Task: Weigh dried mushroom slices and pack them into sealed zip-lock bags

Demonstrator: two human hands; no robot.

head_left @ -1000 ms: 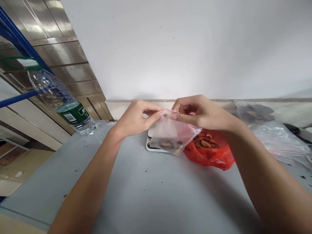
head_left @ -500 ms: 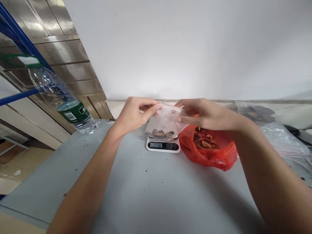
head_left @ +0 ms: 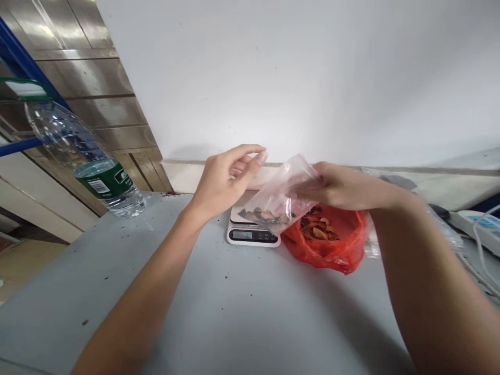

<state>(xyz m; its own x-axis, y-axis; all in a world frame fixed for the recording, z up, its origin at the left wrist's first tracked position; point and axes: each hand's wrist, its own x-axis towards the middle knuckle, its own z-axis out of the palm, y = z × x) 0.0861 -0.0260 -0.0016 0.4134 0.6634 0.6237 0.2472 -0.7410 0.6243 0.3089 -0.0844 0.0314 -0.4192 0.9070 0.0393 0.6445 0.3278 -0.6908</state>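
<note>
My right hand (head_left: 339, 185) grips a clear zip-lock bag (head_left: 287, 182) by its upper right side. The bag hangs tilted, with several dried brown slices (head_left: 265, 214) gathered in its lower end. That end is over the kitchen scale (head_left: 253, 237); I cannot tell if it touches the platform. The scale's display seems to read zero. My left hand (head_left: 232, 174) is just left of the bag, holding nothing, its thumb and forefinger tips close together but slightly apart. Right of the scale lies an open red plastic bag (head_left: 339, 255) containing more dried slices (head_left: 320, 229).
A large water bottle (head_left: 103, 179) with a green handle stands at the table's left edge. Clear plastic bags (head_left: 373, 245) lie partly behind my right arm. A white device (head_left: 478, 224) with cables is at far right. Dark crumbs dot the grey table (head_left: 219, 323).
My left hand has let go of the zip-lock bag. My right hand now holds it alone, and the bag has tilted, its top moving right. The view has shifted slightly.
</note>
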